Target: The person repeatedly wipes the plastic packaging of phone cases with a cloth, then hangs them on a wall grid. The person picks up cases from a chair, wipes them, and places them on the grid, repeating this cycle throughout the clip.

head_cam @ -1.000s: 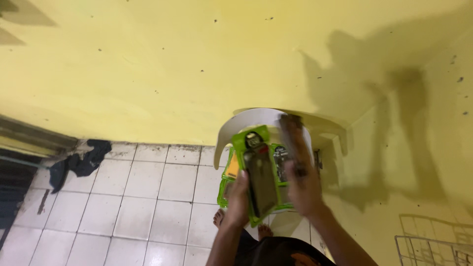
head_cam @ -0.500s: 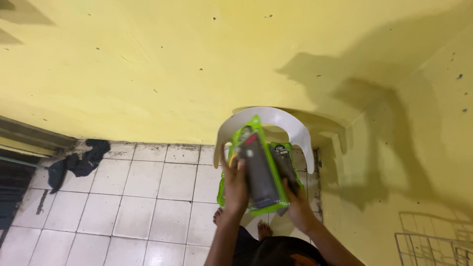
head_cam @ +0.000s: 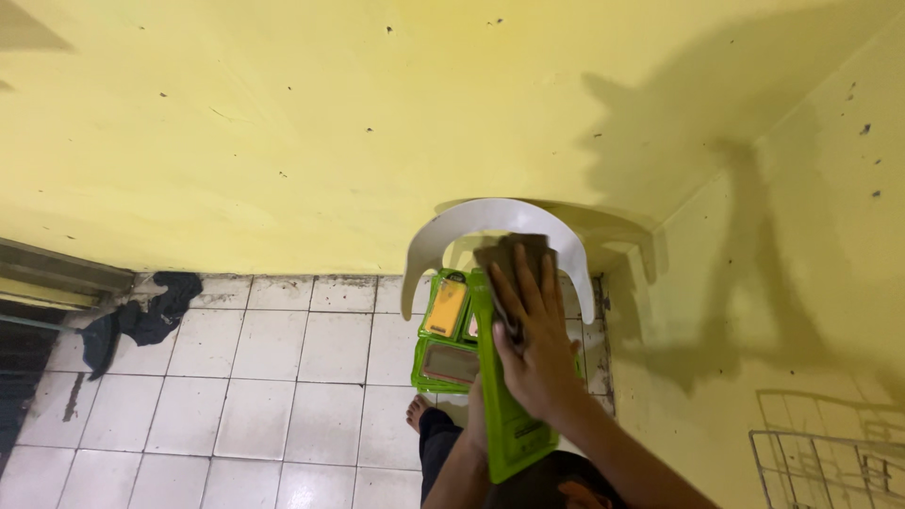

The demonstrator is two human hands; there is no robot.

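A green pack (head_cam: pixel 504 415) is held upright, edge-on, just in front of the white chair (head_cam: pixel 443 236), above the seat. The right hand (head_cam: pixel 533 344) is laid flat against the pack's side, fingers together and extended, with a dark cloth (head_cam: pixel 509 259) pressed under them. The left hand (head_cam: pixel 474 419) is mostly hidden behind the pack (its finger state cannot be told). More green packs (head_cam: pixel 448 339) are lying on the chair seat, left of the held one. A bare foot (head_cam: pixel 418 410) is seen on the tiled floor (head_cam: pixel 264 396) below the chair. A dark rag (head_cam: pixel 141 320) lies well left of the chair, by the yellow wall (head_cam: pixel 283 123).
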